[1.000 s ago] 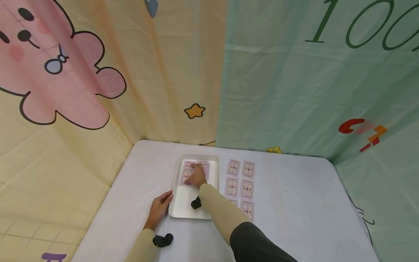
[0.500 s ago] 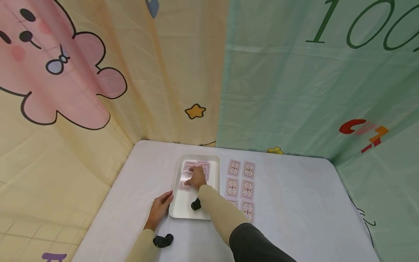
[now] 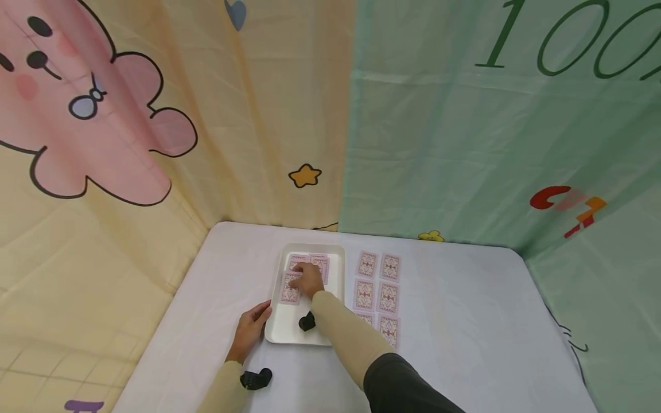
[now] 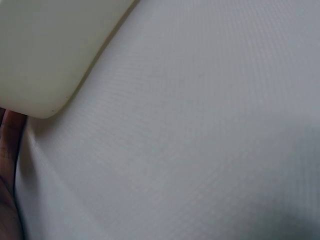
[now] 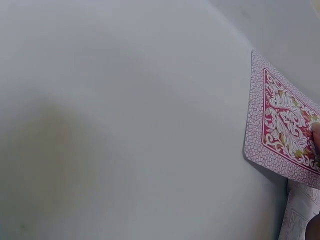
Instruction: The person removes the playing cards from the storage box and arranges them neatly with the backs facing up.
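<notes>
In the head view, a playing card lies face down in a white tray. My right hand reaches over it, thumb on the card's back and another finger over the upper left card. The right wrist view shows the thumb touching the patterned back of the card; one card edge casts a shadow, and part of a second card shows beside it. My left hand touches the tray's left side, fingers extended. The left wrist view has only its fingers beside the tray wall.
An upper right card also lies in the tray. Right of the tray, several face-down cards form two columns on the white tablecloth; my right forearm covers part of them. Patterned curtains stand behind the table.
The lower left card in the tray has slid towards me, away from the upper left card it overlapped. My right hand has shifted only slightly. The left hand stays at the tray's side.
</notes>
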A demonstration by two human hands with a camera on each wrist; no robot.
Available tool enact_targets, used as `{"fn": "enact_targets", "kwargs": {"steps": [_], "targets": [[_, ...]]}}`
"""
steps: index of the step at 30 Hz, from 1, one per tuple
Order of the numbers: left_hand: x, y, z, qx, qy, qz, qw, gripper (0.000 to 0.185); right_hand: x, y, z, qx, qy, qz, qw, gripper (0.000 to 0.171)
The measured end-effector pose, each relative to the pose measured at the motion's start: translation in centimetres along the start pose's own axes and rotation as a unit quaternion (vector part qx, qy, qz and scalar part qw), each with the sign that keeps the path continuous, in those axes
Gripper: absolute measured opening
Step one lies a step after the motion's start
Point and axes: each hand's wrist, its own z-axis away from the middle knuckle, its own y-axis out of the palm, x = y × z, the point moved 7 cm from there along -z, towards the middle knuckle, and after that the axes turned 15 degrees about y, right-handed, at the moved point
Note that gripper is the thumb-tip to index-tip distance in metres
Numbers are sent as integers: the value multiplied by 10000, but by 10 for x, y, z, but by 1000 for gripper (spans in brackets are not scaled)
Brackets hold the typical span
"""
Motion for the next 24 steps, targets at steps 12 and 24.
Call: {"fn": "enact_targets", "kwargs": {"steps": [12, 24], "targets": [[-3, -1, 1, 56, 12, -13, 10000, 43, -3, -14, 8, -17, -640, -461, 9969, 12], [-2, -2, 0, 127, 8, -61, 9999, 45, -8, -53, 19, -45, -1006, -795, 9917, 14]]}}
